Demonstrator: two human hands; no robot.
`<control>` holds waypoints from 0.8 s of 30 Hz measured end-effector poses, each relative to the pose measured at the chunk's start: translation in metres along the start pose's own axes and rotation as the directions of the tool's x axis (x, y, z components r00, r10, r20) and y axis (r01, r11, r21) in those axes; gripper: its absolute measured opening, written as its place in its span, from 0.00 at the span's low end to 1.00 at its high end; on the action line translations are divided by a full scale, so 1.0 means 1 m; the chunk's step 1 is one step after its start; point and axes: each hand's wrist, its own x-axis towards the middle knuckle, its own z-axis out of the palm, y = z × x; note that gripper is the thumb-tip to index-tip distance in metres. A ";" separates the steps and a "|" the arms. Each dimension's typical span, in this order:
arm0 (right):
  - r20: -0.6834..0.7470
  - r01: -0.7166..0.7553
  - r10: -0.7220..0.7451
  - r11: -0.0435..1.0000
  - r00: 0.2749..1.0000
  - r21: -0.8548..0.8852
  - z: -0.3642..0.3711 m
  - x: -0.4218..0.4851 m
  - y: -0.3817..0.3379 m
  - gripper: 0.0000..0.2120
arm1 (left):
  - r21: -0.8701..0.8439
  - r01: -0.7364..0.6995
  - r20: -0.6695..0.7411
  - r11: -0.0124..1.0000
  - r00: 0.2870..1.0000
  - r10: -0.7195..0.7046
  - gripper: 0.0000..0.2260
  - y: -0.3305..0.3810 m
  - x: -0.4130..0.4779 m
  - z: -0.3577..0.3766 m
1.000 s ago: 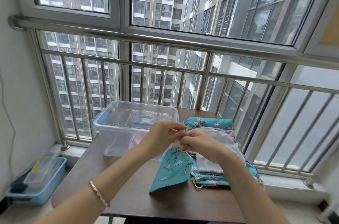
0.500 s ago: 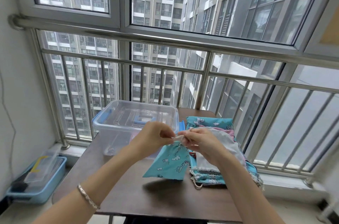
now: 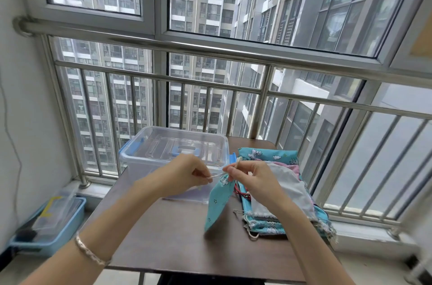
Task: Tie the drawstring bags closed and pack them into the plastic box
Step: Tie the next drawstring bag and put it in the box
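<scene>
A small teal drawstring bag (image 3: 218, 200) with white cartoon prints hangs by its gathered neck above the brown table (image 3: 168, 238). My left hand (image 3: 187, 173) pinches one end of its pale cord. My right hand (image 3: 251, 177) pinches the other cord end, which sticks up above its fingers. The two hands are a little apart with the cord stretched between them. Behind my left hand stands the clear plastic box (image 3: 174, 147) with blue latches, its inside partly hidden. A pile of more drawstring bags (image 3: 282, 193), teal, white and pink, lies to the right.
A steel railing (image 3: 210, 79) and window close off the far side of the table. On the floor at the left sits a blue tray (image 3: 49, 221) with a clear container in it. A white wall runs along the left.
The hands have drawn apart, stretching the cord between them. The teal bag has turned from spread flat to hanging narrow and edge-on from its neck.
</scene>
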 end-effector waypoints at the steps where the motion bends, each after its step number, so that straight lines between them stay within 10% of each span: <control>1: 0.013 0.020 -0.020 1.000 1.000 -0.016 0.000 0.000 -0.001 0.11 | 0.015 0.002 0.003 1.000 1.000 -0.002 0.05 0.000 -0.001 -0.001; 12: 0.023 -0.015 0.009 0.965 1.000 0.261 0.010 0.001 0.003 0.03 | 0.204 0.044 0.032 0.978 0.998 -0.051 0.07 0.000 -0.009 -0.009; 17: 0.049 -0.038 0.026 0.961 0.998 0.274 0.012 0.001 -0.001 0.05 | -0.377 0.009 0.075 0.926 0.997 0.021 0.07 0.017 0.002 0.017; 24: -0.032 -0.146 0.158 0.960 0.987 0.240 0.004 -0.002 0.005 0.12 | -0.439 0.047 -0.096 0.897 0.991 -0.099 0.05 0.010 0.013 0.036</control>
